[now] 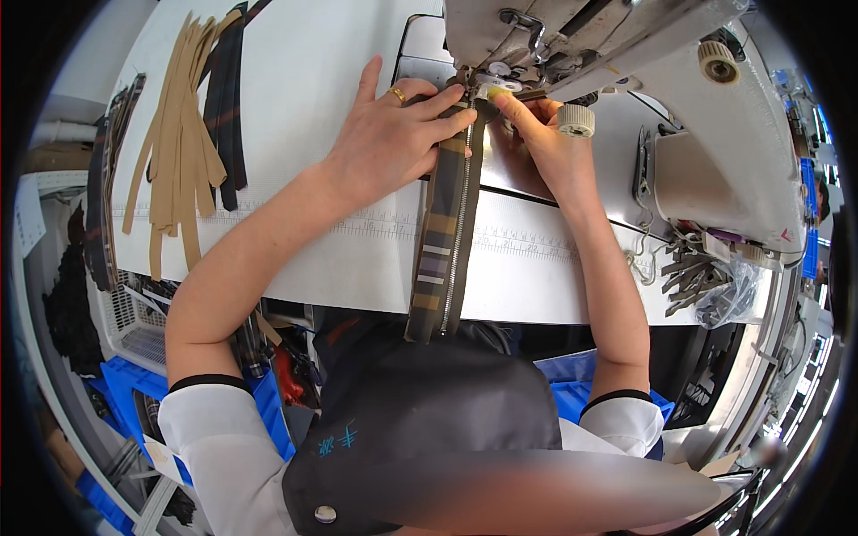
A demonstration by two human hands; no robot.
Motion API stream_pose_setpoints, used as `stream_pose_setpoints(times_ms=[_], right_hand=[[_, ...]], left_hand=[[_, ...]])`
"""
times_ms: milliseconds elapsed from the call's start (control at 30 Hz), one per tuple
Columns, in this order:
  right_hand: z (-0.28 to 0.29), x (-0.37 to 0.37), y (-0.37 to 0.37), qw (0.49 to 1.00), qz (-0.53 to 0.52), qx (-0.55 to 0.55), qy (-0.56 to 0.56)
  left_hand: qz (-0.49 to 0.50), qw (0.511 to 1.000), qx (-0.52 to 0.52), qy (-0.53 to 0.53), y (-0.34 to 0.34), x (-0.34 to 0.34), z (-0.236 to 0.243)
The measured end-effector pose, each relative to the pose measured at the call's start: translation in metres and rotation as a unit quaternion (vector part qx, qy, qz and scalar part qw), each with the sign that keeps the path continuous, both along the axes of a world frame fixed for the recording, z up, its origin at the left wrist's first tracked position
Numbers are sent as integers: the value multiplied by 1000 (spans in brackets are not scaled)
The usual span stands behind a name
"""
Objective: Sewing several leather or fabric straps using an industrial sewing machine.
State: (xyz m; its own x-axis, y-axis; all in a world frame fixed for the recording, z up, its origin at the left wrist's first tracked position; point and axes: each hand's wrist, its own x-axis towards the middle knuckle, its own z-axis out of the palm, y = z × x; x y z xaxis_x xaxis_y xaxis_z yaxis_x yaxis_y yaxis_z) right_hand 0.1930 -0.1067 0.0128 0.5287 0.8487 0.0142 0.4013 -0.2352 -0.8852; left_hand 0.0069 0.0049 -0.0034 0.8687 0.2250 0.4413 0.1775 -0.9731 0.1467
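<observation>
A plaid fabric strip (433,265) with a metal-toothed zipper (458,241) along its right side runs from the sewing machine's needle area (474,82) down over the table's front edge. My left hand (389,134), with a gold ring, grips the strip just before the presser foot. Its index and middle fingers lie on top, the little finger sticks out, and the thumb is mostly hidden below. On the other side my right hand (550,147) is closed beside the foot, thumb forward and fingers bent under the machine head. What it pinches is hidden.
Tan strips (179,152) and dark strips (228,107) lie at the left on the white table (331,259). The machine arm (715,116) overhangs the right side. Grey pieces (693,272) and a plastic bag (728,299) sit far right. Blue bins (572,380) stand below.
</observation>
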Motion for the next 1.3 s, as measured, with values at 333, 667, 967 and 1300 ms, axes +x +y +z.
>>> stream_pose_setpoints(times_ms=[333, 667, 967, 1300], right_hand=[[6, -3, 0, 998, -10, -36, -45], [7, -2, 3, 989, -17, -74, -123], [10, -2, 5, 980, -42, -115, -158], [18, -13, -46, 997, 59, -25, -43]], left_hand=[[3, 1000, 1, 0, 2, 2, -1], [4, 1000, -3, 4, 4, 3, 1], [1, 1000, -13, 5, 6, 3, 1], [-80, 992, 85, -53, -20, -25, -4]])
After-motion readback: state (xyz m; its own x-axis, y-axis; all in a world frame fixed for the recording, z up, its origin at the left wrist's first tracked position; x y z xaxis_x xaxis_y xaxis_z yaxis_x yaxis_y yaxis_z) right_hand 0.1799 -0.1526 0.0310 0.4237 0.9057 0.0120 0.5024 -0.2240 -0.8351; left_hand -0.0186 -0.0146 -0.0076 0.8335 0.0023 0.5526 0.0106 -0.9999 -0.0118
